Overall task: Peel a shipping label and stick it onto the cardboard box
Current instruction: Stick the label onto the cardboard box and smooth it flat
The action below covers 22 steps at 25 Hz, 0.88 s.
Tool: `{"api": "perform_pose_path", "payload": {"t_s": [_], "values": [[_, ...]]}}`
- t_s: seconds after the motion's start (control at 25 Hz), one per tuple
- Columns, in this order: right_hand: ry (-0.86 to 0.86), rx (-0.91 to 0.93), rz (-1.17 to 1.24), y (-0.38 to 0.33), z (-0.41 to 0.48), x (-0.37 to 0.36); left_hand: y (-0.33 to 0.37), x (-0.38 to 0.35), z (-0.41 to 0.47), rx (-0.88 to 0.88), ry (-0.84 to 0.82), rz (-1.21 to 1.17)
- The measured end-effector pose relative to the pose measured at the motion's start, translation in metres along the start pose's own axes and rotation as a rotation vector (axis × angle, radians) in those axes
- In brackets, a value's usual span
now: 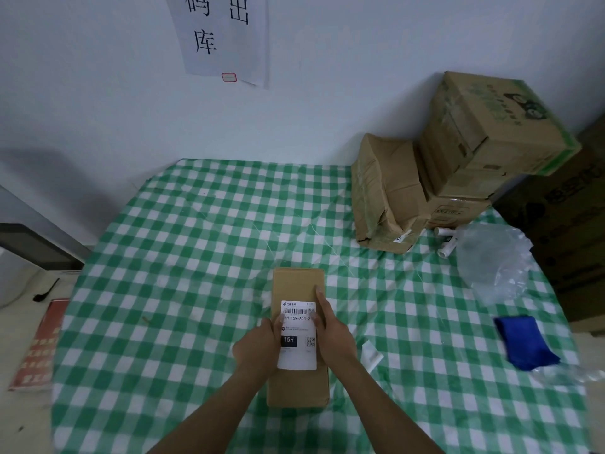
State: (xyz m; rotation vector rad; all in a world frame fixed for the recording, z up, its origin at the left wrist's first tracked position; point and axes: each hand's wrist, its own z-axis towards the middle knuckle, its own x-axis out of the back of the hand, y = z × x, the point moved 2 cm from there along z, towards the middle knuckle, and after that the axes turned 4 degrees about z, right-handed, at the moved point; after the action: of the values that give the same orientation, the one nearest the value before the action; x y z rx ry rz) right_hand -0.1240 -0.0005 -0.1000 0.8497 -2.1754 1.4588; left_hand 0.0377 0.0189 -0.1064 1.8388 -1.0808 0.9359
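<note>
A long brown cardboard box [296, 285] lies flat on the green-and-white checked tablecloth [183, 257], near the front middle. A white shipping label [298, 355] with a barcode and a black "15H" patch lies on the box's top face. My left hand [260, 344] rests on the label's left edge, thumb pressed onto the paper. My right hand [330, 329] lies along the label's right edge, with its fingers stretched forward over the box. Both hands press flat and hold nothing.
Three worn cardboard boxes [465, 152] are stacked at the back right by the wall. Crumpled clear plastic [494, 260], small white rolls [447, 244] and a blue cloth [523, 342] lie at the right. A white paper strip [371, 353] lies beside the box. A red booklet [39, 345] sits left.
</note>
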Motion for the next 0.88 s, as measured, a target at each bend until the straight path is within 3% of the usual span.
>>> {"api": "perform_pose_path", "payload": {"t_s": [0.88], "values": [[-0.101,0.002,0.056,-0.005,-0.002,0.0,-0.007,-0.011,-0.01,0.014,-0.1,-0.076]]}}
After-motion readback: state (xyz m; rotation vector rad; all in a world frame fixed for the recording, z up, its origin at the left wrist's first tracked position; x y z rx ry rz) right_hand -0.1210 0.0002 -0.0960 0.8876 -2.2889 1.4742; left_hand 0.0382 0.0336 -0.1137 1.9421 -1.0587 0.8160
